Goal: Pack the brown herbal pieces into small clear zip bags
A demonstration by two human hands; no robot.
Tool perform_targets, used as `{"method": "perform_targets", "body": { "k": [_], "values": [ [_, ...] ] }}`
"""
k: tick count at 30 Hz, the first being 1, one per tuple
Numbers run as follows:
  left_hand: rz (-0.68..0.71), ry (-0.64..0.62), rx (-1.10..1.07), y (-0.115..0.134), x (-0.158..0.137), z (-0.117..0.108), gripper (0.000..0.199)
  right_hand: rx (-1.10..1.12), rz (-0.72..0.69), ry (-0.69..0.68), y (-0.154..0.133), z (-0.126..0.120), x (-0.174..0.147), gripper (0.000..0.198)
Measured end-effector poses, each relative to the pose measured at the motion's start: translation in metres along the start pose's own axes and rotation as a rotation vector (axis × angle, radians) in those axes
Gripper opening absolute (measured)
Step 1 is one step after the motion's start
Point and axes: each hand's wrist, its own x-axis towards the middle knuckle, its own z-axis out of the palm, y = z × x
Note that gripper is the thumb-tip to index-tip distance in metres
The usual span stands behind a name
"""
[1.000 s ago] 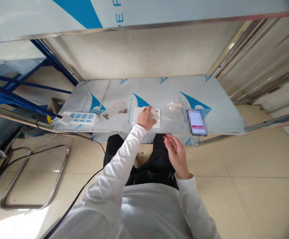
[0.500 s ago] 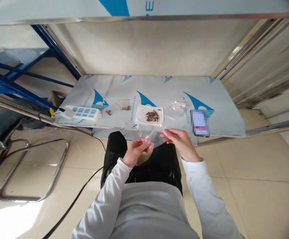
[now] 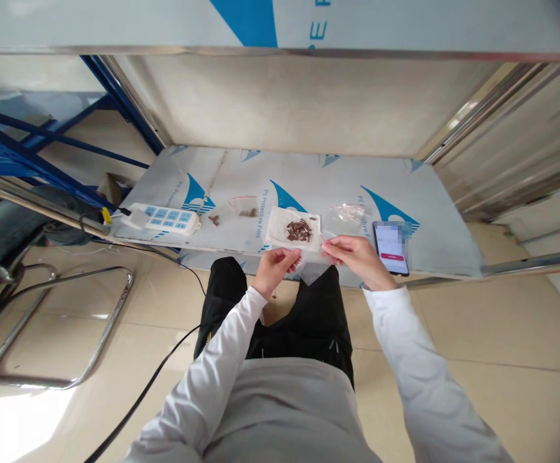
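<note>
**Clear bag (image 3: 311, 270) pinched from both sides at the near edge**

The bag hangs between the left hand (image 3: 272, 269) and the right hand (image 3: 359, 258), over the near edge of the table (image 3: 287, 170). The left hand is closed narrowly on one side of it, thumb against fingertips; the right hand pinches the other side the same way (whether the bag's mouth gapes is too small to tell). Just beyond the hands sits a white tray (image 3: 276, 222) with a heap of dark brown pieces (image 3: 299, 231), one more lying apart toward its far right corner.

Past the right hand lie crumpled clear bags (image 3: 350, 213); just beside that hand's wrist is a phone (image 3: 395, 243) with a lit screen. Beyond the left hand and leftward come a small bag of brown bits (image 3: 245, 207), some loose brown bits (image 3: 213, 220) and, farthest left, a white power strip (image 3: 168, 219).
</note>
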Motion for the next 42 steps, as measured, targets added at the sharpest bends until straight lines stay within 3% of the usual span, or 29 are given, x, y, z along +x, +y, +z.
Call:
{"method": "perform_targets", "body": {
  "k": [6, 13, 16, 19, 23, 25, 27, 29, 32, 37, 42],
  "values": [
    [-0.024, -0.041, -0.026, -0.006, -0.011, -0.006, 0.037, 0.008, -0.006, -0.003, 0.005, -0.006, -0.001, 0.040],
    [0.026, 0.220, -0.183, -0.024, -0.019, -0.011, 0.038, -0.016, 0.015, -0.038, -0.002, -0.004, -0.011, 0.037],
    [0.057, 0.361, -0.220, -0.035, -0.017, -0.018, 0.040, -0.017, 0.032, 0.045, 0.004, -0.010, -0.001, 0.038],
    [0.082, 0.444, -0.047, -0.041, -0.004, -0.041, 0.043, -0.101, 0.035, 0.238, 0.021, -0.030, 0.029, 0.041],
    [0.069, 0.609, 0.559, -0.036, 0.032, -0.088, 0.038, -0.403, 0.070, 0.547, 0.051, -0.063, 0.080, 0.037],
    [0.054, 0.690, 0.685, -0.029, 0.052, -0.111, 0.024, -0.546, 0.113, 0.612, 0.061, -0.073, 0.095, 0.037],
    [0.041, 0.774, 0.777, -0.021, 0.071, -0.129, 0.023, -0.623, 0.124, 0.640, 0.066, -0.075, 0.099, 0.040],
    [0.022, 0.823, 0.865, -0.014, 0.085, -0.144, 0.036, -0.642, 0.105, 0.660, 0.068, -0.073, 0.092, 0.046],
    [-0.020, 0.783, 0.981, -0.010, 0.099, -0.158, 0.046, -0.673, 0.027, 0.679, 0.068, -0.063, 0.070, 0.048],
    [-0.056, 0.687, 1.114, -0.010, 0.106, -0.166, 0.018, -0.632, -0.125, 0.658, 0.067, -0.040, 0.027, 0.042],
    [-0.011, 0.729, 1.144, -0.006, 0.100, -0.165, 0.012, -0.479, -0.172, 0.644, 0.058, -0.009, -0.010, 0.040]
  ]
}}
